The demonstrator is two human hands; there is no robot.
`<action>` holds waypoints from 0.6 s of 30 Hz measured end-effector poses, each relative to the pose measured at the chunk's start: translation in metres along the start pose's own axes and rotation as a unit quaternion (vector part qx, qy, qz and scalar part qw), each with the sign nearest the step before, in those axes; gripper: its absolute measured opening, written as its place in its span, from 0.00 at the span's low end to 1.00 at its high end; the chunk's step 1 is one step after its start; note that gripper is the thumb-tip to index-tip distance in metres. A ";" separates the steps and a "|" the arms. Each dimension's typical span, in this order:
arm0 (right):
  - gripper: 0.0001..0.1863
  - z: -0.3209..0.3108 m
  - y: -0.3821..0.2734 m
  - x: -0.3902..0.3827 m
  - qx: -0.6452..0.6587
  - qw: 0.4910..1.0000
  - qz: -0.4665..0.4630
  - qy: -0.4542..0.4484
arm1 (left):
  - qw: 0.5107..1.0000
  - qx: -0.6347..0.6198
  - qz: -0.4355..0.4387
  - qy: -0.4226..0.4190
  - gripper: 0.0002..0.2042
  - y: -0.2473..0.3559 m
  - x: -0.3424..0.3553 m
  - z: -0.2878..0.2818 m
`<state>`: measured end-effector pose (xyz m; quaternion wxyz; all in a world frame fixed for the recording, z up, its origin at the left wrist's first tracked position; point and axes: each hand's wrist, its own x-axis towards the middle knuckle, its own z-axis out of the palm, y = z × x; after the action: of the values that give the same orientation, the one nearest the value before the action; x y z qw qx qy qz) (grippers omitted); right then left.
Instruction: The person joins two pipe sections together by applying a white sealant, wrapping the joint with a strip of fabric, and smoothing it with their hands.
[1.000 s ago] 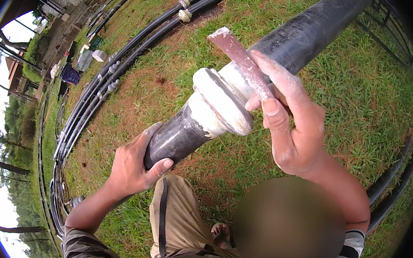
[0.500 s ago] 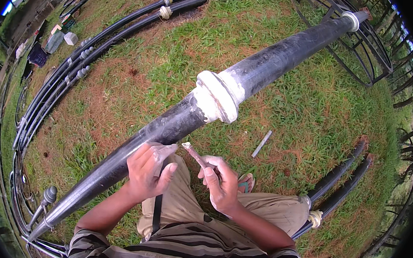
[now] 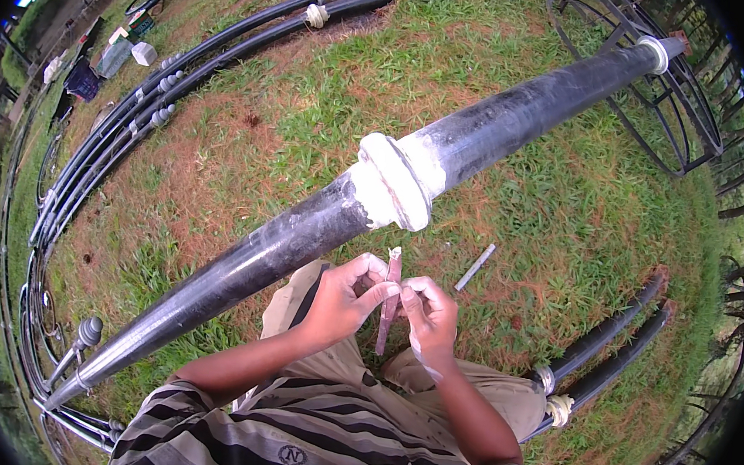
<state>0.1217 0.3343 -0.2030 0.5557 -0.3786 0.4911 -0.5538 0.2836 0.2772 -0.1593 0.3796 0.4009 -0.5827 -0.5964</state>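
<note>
In front of my lap, a narrow reddish-brown folded strip (image 3: 394, 267), like sandpaper, stands nearly upright with a whitish, ragged top end. My left hand (image 3: 340, 302) pinches it from one side, thumb against the strip. From the other side my right hand (image 3: 432, 318) grips it as well, the two thumbs close together. Whitish dust covers the fingers. Just beyond my hands a thick black tapered pole (image 3: 284, 239) runs diagonally, touched by neither hand. White filler-like material coats the raised ring (image 3: 393, 183) around its middle.
A grey stick (image 3: 475, 267) lies on the grass. Two dark poles (image 3: 605, 325) are at the right. Long black poles with ringed joints (image 3: 170, 81) curve along the left and far side. A black metal frame (image 3: 661, 107) stands at the pole's far end.
My left hand has left its place beside the black pole and moved right onto the strip. The strip has turned from slanted to nearly upright. My right hand has shifted slightly right.
</note>
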 end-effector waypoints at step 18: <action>0.28 0.000 -0.066 0.033 -0.154 0.944 -0.222 0.187 | 0.972 0.134 0.194 0.018 0.10 -0.009 -0.003 0.036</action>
<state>0.1023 0.2952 -0.1441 0.2513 -0.4483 0.5688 -0.6421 0.2524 0.2946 -0.1685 0.4414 0.3377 -0.7169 -0.4209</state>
